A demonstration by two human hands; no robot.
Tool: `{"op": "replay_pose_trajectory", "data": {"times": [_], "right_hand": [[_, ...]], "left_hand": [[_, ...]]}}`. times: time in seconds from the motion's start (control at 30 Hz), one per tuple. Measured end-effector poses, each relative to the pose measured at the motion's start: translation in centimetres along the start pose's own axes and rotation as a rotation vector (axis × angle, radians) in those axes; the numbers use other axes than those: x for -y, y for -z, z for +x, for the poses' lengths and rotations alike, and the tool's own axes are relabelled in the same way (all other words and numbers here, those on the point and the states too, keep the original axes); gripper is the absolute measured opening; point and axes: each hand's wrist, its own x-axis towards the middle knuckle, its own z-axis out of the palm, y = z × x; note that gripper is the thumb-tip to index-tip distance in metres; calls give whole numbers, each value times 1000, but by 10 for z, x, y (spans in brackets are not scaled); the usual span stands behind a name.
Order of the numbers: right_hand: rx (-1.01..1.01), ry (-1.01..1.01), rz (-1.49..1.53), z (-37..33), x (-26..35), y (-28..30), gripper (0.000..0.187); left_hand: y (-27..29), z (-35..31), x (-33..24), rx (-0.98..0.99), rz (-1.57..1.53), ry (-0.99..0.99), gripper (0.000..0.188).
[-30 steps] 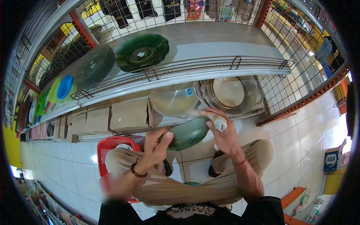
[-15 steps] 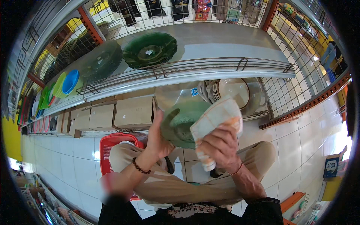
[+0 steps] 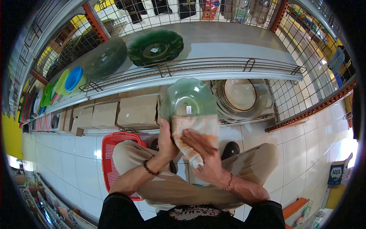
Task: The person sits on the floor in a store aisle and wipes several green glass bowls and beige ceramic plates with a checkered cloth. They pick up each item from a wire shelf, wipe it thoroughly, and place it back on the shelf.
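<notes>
A green glass plate [image 3: 192, 91] with a scalloped rim is held up over my lap, a small white sticker near its middle. My left hand [image 3: 166, 139] grips its left edge, thumb along the rim. In my right hand [image 3: 206, 152] is a white and orange cloth [image 3: 196, 128], spread over the near part of the plate and pressed against it. The cloth hides the plate's lower edge, and some of my right fingers are covered by its folds.
The upper shelf [image 3: 236, 38] carries a dark green glass plate [image 3: 154, 47], another large plate [image 3: 106, 57] and colored bowls [image 3: 74, 79]. Below are cardboard boxes [image 3: 137, 110] and stacked cream plates [image 3: 240, 94]. A red basket [image 3: 108, 152] stands by my left leg.
The green plate has turned so its face and sticker show. My right hand has moved left and laid the cloth flat over the plate's near part.
</notes>
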Motion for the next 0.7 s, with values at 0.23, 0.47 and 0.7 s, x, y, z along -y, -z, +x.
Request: {"op": "replay_pose_trajectory", "data": {"times": [0.23, 0.47, 0.7], "right_hand": [[150, -39, -267, 10, -6, 23, 56], [123, 14, -251, 4, -15, 17, 47], [43, -68, -276, 10, -33, 36, 55]], "left_hand": [[-14, 6, -27, 200, 40, -93, 62], [-23, 0, -20, 70, 167, -138, 59], [-24, -3, -27, 153, 56, -73, 61]]}}
